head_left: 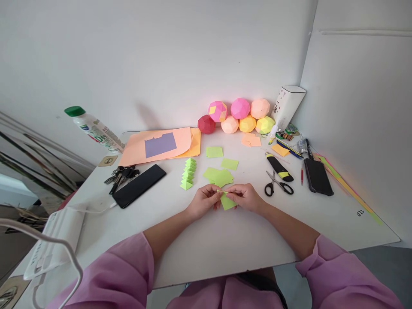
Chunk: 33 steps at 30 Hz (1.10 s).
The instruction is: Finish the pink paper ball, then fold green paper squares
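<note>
Between my two hands is a small lime-green paper piece (228, 203), partly folded along its upper edge. My left hand (205, 199) pinches it from the left, thumb over the fold. From the right, my right hand (246, 197) pinches the same edge. Just beyond my fingers lie loose lime-green paper slips (222, 176), with one more slip (229, 164) and a small stack (214, 152) farther back. A column of folded green paper units (188, 174) stands to the left of them.
Scissors (278, 184), a cutter knife (279, 167) and a black phone (318, 177) lie at right. Paper balls (240, 108) are piled against the wall. At left are a dark phone (139, 186), keys (122, 177), orange sheets (183, 143) and a leaning bottle (96, 131).
</note>
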Each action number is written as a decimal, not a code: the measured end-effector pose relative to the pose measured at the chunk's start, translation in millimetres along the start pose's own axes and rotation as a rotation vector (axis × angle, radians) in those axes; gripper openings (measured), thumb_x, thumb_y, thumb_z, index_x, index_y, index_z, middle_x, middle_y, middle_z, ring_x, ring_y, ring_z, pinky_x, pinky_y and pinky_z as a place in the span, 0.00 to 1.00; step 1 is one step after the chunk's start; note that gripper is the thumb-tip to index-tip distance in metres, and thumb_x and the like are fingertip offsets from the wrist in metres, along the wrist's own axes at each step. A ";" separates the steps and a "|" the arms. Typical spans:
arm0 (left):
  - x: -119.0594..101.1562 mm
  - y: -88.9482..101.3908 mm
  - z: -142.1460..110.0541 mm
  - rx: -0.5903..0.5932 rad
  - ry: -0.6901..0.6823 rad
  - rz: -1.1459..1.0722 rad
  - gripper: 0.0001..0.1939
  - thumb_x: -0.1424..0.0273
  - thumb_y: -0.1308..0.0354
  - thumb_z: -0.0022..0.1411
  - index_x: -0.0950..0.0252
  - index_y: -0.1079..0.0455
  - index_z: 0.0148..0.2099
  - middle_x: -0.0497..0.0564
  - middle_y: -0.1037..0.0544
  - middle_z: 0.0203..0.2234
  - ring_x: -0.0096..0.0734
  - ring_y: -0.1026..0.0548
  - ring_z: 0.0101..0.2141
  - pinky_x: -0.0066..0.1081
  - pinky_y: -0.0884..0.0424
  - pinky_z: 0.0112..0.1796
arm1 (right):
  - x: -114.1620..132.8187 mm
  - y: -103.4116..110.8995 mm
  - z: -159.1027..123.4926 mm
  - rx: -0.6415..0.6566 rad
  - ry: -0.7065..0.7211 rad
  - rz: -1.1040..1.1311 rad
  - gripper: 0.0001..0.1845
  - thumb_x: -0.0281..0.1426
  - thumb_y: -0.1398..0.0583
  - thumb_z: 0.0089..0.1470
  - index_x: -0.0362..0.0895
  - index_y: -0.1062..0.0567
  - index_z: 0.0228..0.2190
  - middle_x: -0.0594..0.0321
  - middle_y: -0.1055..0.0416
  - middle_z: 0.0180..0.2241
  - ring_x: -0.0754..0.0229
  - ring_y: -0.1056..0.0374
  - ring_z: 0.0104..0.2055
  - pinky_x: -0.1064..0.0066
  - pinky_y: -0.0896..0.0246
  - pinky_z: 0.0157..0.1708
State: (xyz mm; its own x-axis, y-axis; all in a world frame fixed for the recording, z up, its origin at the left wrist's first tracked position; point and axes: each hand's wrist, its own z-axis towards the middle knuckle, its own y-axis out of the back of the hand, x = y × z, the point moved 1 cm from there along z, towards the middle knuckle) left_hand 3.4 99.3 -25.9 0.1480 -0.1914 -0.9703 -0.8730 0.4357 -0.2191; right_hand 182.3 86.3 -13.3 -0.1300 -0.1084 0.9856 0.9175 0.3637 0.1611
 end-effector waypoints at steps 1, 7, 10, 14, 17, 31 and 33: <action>0.2 0.1 -0.1 -0.009 -0.002 -0.008 0.17 0.58 0.36 0.52 0.66 0.34 0.32 0.43 0.30 0.13 0.23 0.33 0.15 0.24 0.36 0.17 | 0.1 0.3 -0.1 0.003 -0.010 0.006 0.16 0.40 0.39 0.52 0.40 0.22 0.34 0.61 0.26 0.27 0.64 0.32 0.25 0.73 0.30 0.20; 2.6 1.7 -0.2 -0.049 -0.028 -0.049 0.16 0.59 0.37 0.54 0.66 0.35 0.31 0.43 0.30 0.13 0.22 0.33 0.16 0.24 0.36 0.18 | 1.8 3.3 -0.1 0.029 -0.127 0.044 0.17 0.41 0.39 0.52 0.39 0.23 0.35 0.63 0.28 0.24 0.66 0.34 0.21 0.74 0.34 0.18; 1.6 2.6 0.8 -0.094 -0.029 -0.079 0.16 0.58 0.38 0.54 0.65 0.36 0.29 0.42 0.30 0.14 0.22 0.33 0.16 0.24 0.37 0.17 | -0.1 5.3 0.5 0.024 -0.153 0.065 0.18 0.41 0.38 0.51 0.38 0.23 0.35 0.63 0.28 0.22 0.66 0.34 0.19 0.74 0.36 0.17; -0.4 3.5 1.9 -0.108 -0.023 -0.129 0.16 0.58 0.39 0.54 0.64 0.37 0.30 0.44 0.28 0.17 0.24 0.30 0.18 0.25 0.35 0.18 | -4.1 6.5 1.1 0.018 -0.161 0.093 0.18 0.42 0.38 0.51 0.38 0.23 0.34 0.63 0.28 0.22 0.66 0.34 0.19 0.75 0.36 0.17; -0.1 2.3 1.0 -0.042 -0.015 -0.035 0.17 0.58 0.37 0.52 0.65 0.34 0.35 0.44 0.28 0.18 0.25 0.29 0.19 0.27 0.33 0.21 | -4.7 4.7 0.6 0.036 -0.165 0.096 0.17 0.42 0.38 0.50 0.39 0.24 0.33 0.63 0.28 0.23 0.66 0.33 0.19 0.75 0.36 0.17; 2.3 2.6 0.8 -0.020 0.038 -0.015 0.17 0.59 0.35 0.50 0.66 0.35 0.28 0.46 0.27 0.14 0.26 0.30 0.16 0.26 0.34 0.18 | 1.3 4.6 0.3 0.085 -0.184 0.066 0.16 0.41 0.38 0.50 0.40 0.24 0.32 0.64 0.28 0.22 0.65 0.33 0.19 0.75 0.37 0.16; 2.5 5.8 2.5 -0.051 0.027 -0.078 0.16 0.60 0.36 0.50 0.66 0.36 0.28 0.46 0.27 0.15 0.26 0.30 0.16 0.26 0.34 0.17 | 0.7 7.4 1.3 0.068 -0.176 0.064 0.16 0.41 0.38 0.50 0.39 0.25 0.31 0.66 0.30 0.20 0.66 0.34 0.18 0.76 0.39 0.16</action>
State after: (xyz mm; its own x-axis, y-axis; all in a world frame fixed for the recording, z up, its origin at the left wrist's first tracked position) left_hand -0.2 103.6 -29.8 0.2042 -0.2469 -0.9473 -0.8818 0.3738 -0.2875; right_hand 188.5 90.1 -11.3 -0.1416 0.0778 0.9869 0.8993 0.4268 0.0954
